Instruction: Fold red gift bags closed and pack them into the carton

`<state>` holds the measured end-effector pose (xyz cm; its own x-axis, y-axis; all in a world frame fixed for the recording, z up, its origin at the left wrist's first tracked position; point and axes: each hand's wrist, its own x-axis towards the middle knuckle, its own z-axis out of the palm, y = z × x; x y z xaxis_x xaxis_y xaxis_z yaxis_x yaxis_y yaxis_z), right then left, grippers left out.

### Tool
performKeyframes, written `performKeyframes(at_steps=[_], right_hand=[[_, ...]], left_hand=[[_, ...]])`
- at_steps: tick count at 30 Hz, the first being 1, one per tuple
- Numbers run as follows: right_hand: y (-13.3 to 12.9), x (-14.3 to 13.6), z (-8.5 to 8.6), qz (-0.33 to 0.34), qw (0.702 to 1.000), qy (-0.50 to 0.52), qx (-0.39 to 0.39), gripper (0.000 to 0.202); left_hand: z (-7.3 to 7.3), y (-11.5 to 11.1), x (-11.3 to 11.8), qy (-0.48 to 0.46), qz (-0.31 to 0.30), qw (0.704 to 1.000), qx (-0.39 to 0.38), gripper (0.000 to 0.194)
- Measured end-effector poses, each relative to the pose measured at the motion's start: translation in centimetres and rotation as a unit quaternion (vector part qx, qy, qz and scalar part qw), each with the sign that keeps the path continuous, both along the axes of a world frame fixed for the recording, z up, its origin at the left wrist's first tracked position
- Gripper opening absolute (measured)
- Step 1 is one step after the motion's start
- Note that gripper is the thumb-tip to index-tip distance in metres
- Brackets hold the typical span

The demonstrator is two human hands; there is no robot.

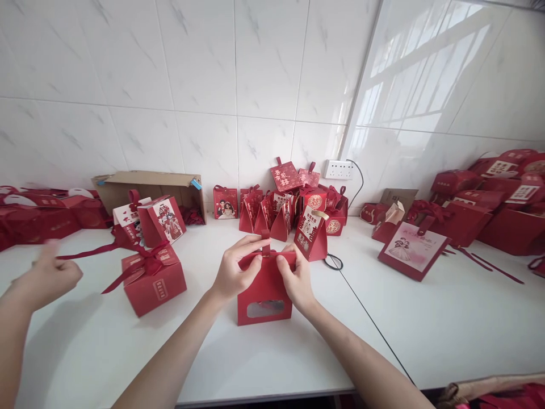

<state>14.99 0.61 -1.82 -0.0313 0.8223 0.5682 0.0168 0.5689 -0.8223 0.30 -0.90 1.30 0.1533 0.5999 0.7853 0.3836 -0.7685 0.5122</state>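
At the centre of the frame a red box (pixel 264 295) stands upright on the white table (pixel 426 329), long axis vertical, its clear window facing the camera. The left hand (pixel 233 271) and right hand (pixel 298 279) pinch its top flaps from either side. A co-worker's hand (pixel 51 275), blurred, hovers at far left near a ribboned box (pixel 154 282).

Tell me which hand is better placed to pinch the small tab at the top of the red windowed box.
Left, probably. The left hand has fingertips right beside the small red tab atop the red paper box with a clear window. The right hand grips the flap's right edge, steadying it.
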Motion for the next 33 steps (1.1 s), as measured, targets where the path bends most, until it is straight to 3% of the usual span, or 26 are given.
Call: performKeyframes(at_steps=[7,12,16,18,21,23,25,27,29,33], right_hand=[[0.3,0.6,-1.5,0.03,0.999,-0.016,0.032,0.017],[-0.9,2.5,-1.8,0.103,0.99,-0.087,-0.034,0.034],[-3.3,5.1,-1.0,-0.019,0.983,0.082,-0.162,0.035],[-4.9,6.5,-0.5,-0.044,0.947,0.218,-0.233,0.035],[-8.0,8.1,-0.1,0.008,0.856,0.394,-0.333,0.027],[-10.2,8.9,-0.1,0.047,0.801,0.456,-0.386,0.027],[-12.4,9.5,-0.2,0.064,0.772,0.482,-0.41,0.03],[-14.4,10.2,-0.1,0.061,0.775,0.486,-0.399,0.031],[-16.3,11.0,0.3,0.033,0.797,0.469,-0.379,0.034],[-20.5,13.3,1.0,-0.133,0.85,0.402,-0.314,0.045]], left_hand=[[-0.2,-0.3,-0.6,-0.034,-0.062,0.996,-0.06,0.037],[-1.0,1.0,-1.3,-0.161,-0.142,0.964,-0.16,0.048],[-1.4,2.0,-0.8,-0.239,-0.202,0.928,-0.2,0.064],[-1.4,1.3,0.5,-0.196,-0.243,0.922,-0.23,0.069],[-0.9,-1.5,3.6,-0.107,-0.302,0.915,-0.245,0.067],[-0.4,-3.9,6.0,-0.08,-0.291,0.921,-0.245,0.056],[0.1,-6.1,7.9,-0.077,-0.288,0.918,-0.263,0.048],[0.5,-7.7,9.4,-0.068,-0.306,0.907,-0.281,0.045],[0.8,-8.9,10.3,-0.049,-0.338,0.894,-0.289,0.042],[0.4,-10.5,11.7,-0.001,-0.373,0.852,-0.368,0.066]])
